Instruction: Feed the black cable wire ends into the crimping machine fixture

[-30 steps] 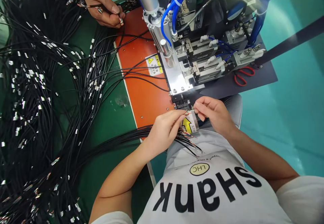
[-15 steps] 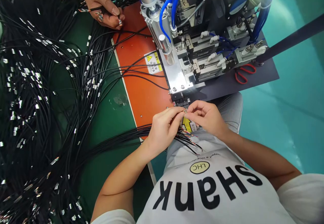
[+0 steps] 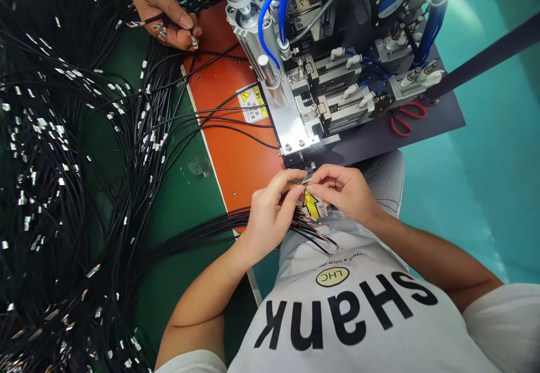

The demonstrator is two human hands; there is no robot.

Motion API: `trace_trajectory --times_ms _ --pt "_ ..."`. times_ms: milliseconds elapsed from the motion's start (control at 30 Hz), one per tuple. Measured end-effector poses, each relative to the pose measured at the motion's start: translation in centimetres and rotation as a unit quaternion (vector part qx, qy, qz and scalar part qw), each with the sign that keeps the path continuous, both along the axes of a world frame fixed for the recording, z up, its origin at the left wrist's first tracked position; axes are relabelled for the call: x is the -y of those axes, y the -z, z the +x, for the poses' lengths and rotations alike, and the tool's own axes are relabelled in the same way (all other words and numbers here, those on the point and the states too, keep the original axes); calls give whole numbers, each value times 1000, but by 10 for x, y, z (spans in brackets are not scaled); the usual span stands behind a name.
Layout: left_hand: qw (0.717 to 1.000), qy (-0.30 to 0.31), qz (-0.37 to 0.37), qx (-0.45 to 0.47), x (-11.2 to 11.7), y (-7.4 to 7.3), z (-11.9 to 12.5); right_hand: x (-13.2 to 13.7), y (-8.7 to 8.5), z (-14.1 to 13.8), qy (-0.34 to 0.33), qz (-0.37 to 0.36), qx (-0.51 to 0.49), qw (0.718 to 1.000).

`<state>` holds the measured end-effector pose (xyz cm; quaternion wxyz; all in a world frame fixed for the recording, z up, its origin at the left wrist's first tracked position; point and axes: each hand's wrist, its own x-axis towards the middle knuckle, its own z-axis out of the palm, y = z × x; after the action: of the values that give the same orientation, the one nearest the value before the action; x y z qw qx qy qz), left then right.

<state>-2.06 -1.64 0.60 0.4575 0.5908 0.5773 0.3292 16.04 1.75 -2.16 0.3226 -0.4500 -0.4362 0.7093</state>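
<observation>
Thin coloured wires (image 3: 306,181) at the end of a cable show between my two hands, in front of the machine's near edge. My left hand (image 3: 270,210) pinches them from the left, thumb and forefinger closed. From the other side my right hand (image 3: 346,193) also pinches the wires, its fingertips almost meeting the left ones. Beneath my left hand runs a bundle of black cables (image 3: 206,227), its stripped, coloured ends (image 3: 314,227) fanned out above my lap. The cable's own jacket is hidden in the left hand.
A metal machine (image 3: 287,114) with blue air hoses (image 3: 264,18) stands on an orange plate (image 3: 228,153). Red-handled scissors (image 3: 407,118) lie on its dark base. Heaps of black cables (image 3: 63,165) cover the green table (image 3: 189,187). A co-worker's hand (image 3: 164,13) holds cable ends at the top left.
My fingertips have parted slightly, and more of the coloured wires shows between them. The whole view has shifted a little; the co-worker's hand keeps its grip.
</observation>
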Motion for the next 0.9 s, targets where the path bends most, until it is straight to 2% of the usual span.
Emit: trace_trajectory --times_ms 233,533,700,900 --pt "994 -6 -54 95 -6 -3 1 5 0 -4 17 84 68 994" --pt "973 -27 -134 188 -16 -7 0 5 0 -2 8 154 87 984" --pt "974 -50 -114 187 -14 -5 5 7 -1 -3 8 209 124 970" --pt "952 -92 -97 276 -9 8 7 7 1 -5 3 204 128 971"
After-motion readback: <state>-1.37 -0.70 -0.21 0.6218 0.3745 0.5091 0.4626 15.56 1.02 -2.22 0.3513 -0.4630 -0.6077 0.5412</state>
